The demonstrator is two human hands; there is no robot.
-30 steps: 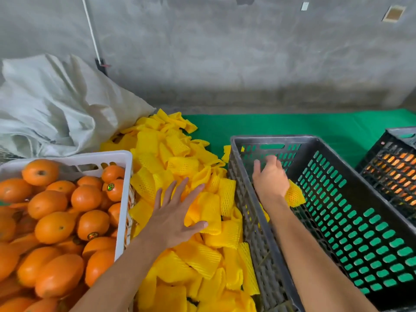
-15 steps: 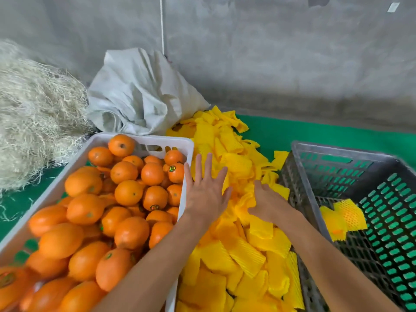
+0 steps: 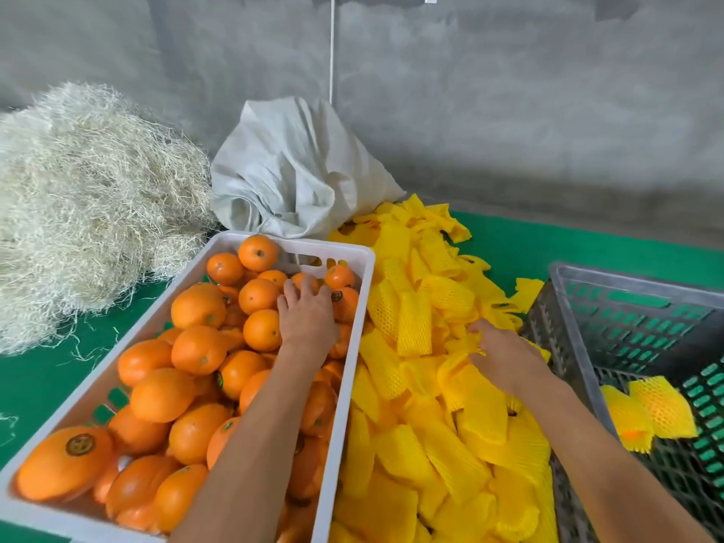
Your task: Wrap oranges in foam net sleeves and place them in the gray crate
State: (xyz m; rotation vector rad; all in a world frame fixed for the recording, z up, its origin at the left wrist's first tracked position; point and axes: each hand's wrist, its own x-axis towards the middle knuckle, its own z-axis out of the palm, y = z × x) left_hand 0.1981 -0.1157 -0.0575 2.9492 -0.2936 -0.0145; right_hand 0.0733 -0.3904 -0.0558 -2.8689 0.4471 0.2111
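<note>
Loose oranges point(image 3: 198, 307) fill a white crate point(image 3: 354, 327) at the left. My left hand point(image 3: 307, 319) lies palm down on the oranges near the crate's far right corner, its fingers spread over them. A heap of yellow foam net sleeves point(image 3: 415, 323) fills the gap between the crates. My right hand point(image 3: 505, 354) is in this heap, its fingertips pinching one foam net sleeve point(image 3: 468, 340). At the right stands the gray crate point(image 3: 568, 276), with one wrapped orange point(image 3: 650, 413) on its floor.
A pile of pale straw point(image 3: 78, 190) lies at the far left. Behind the white crate, a crumpled white sack point(image 3: 297, 174) leans on the concrete wall. A green mat point(image 3: 548, 244) covers the surface under everything.
My right hand left a wrapped orange in the gray crate and moved into the sleeve heap. My left hand went from the sleeves into the white crate. The view swung left.
</note>
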